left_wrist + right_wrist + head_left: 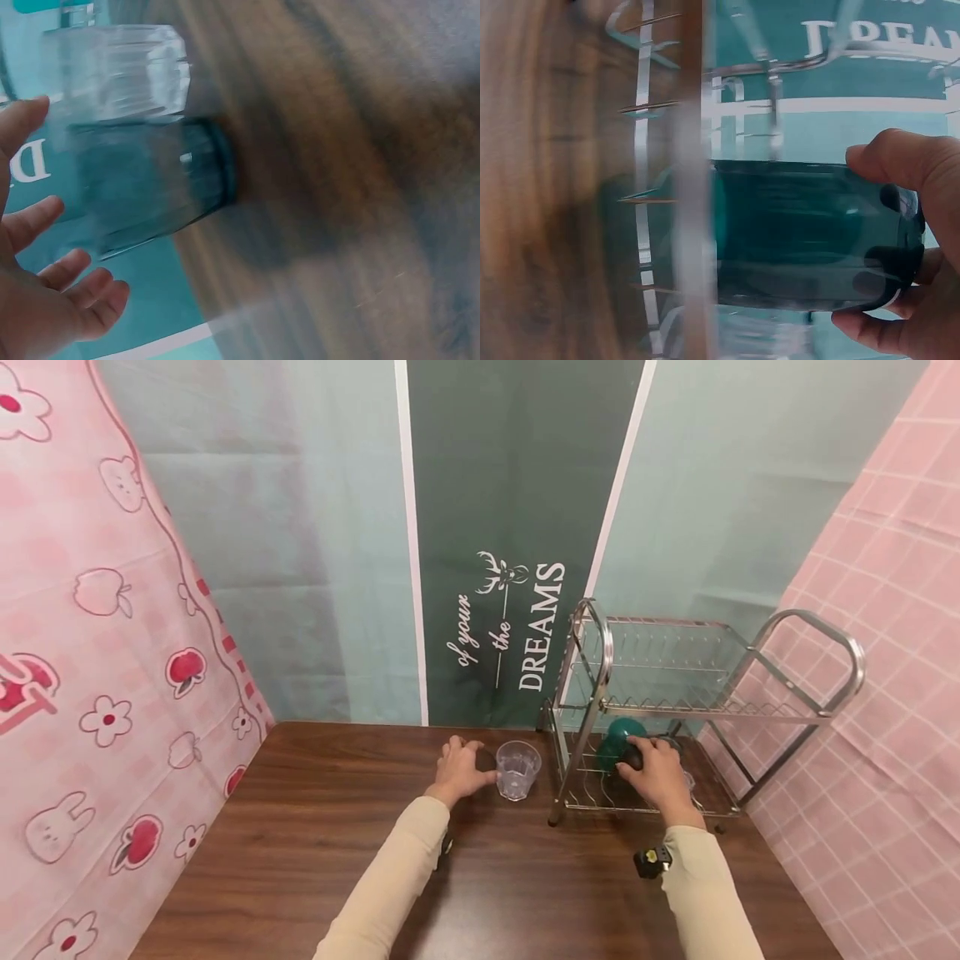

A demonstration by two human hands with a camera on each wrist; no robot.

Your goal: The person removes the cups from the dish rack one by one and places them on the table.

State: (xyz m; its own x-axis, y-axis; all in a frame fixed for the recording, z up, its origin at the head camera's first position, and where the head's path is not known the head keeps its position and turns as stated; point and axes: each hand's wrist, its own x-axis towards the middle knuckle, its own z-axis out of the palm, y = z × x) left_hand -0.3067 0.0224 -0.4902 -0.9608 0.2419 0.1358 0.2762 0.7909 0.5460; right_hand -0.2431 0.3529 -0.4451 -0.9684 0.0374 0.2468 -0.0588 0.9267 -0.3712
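Observation:
My right hand is at the lower shelf of the metal dish rack. In the right wrist view, its thumb and fingers grip one end of a dark teal glass, while a rack bar crosses the other end. Another teal glass stands behind that hand. My left hand is beside a clear cup and a dark teal glass on the table. Its fingers are spread and loosely bent next to this glass; the left wrist view shows nothing held between them.
The rack has an upper shelf of wire slots above the lower one. Clear glassware shows partly behind my right hand. The brown wooden table reaches back to a green cloth, with pink cloths at both sides.

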